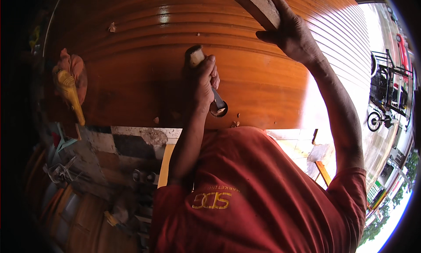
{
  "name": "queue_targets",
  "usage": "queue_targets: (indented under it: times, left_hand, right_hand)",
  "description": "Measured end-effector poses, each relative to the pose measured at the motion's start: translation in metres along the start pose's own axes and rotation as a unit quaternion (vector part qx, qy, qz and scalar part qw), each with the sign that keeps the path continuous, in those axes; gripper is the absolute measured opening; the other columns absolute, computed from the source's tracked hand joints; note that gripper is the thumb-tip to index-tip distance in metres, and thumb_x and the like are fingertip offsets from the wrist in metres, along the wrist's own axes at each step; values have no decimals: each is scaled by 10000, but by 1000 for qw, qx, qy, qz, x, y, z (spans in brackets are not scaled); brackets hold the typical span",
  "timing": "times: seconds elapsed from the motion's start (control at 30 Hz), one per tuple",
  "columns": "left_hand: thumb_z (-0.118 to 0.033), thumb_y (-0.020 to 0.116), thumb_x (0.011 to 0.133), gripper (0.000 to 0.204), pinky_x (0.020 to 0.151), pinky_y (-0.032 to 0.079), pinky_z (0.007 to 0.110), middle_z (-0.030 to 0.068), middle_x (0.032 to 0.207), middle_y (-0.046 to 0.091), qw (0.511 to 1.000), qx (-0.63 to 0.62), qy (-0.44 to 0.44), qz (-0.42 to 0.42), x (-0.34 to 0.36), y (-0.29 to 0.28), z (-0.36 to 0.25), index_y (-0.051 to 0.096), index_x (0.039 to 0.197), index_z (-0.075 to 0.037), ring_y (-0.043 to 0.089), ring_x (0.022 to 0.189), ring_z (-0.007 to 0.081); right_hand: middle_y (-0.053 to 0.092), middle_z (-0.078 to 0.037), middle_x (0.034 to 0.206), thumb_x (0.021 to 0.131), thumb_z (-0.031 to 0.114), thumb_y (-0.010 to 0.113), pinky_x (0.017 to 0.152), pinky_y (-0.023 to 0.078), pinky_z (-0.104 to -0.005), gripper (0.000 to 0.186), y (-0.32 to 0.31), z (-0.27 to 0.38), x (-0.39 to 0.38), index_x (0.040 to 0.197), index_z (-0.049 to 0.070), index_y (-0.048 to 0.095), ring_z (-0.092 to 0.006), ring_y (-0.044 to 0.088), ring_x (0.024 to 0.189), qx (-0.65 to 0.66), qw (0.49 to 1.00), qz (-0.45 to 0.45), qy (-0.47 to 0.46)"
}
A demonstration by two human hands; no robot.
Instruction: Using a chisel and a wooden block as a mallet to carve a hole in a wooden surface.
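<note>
My left hand [202, 82] is closed around a tool [217, 106] with a pale wooden butt and a metal shaft ending in a round dark head. It rests on a glossy brown grooved wooden panel [140, 64] near the panel's front edge. My right hand [293, 32] reaches to the far side of the panel. It grips the end of a rough grey-brown wooden strip [258, 6] lying slanted across the panel's top. Small wood chips [236, 124] lie by the tool's head. My red shirt fills the lower middle of the view.
A yellow power tool [70, 93] lies on an orange cloth [75, 66] at the panel's left end. Below the panel are patchy tiles [131, 141], clutter and metal parts [61, 172] at lower left. A wheeled black cart [386, 88] stands on the bright pavement at right.
</note>
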State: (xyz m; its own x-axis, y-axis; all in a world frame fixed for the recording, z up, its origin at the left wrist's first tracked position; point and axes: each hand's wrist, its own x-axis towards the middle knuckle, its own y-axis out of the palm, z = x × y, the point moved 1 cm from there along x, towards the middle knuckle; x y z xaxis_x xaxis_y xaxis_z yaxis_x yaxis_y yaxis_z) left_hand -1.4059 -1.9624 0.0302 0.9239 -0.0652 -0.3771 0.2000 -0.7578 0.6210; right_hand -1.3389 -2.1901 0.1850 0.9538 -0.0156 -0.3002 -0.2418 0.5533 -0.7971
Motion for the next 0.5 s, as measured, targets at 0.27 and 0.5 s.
queue_targets:
  times: [0.27, 0.5]
  left_hand:
    - [-88, 683, 940, 169, 376, 363, 288, 7, 624, 504, 993, 61, -58, 86, 9, 15, 0, 546, 1039, -85, 432, 406, 100]
    - [-101, 686, 947, 176, 375, 366, 265, -1, 609, 512, 991, 52, -77, 92, 7, 13, 1, 580, 1084, -65, 444, 408, 86]
  right_hand:
    - [630, -111, 1334, 773, 99, 874, 1091, 434, -343, 886, -21, 17, 29, 1548, 65, 446, -226, 559, 1294, 150, 948, -115, -256]
    - [704, -105, 1296, 871, 37, 654, 972, 558, -408, 788, 39, 16, 29, 1585, 263, 409, -269, 683, 1188, -87, 949, 28, -303]
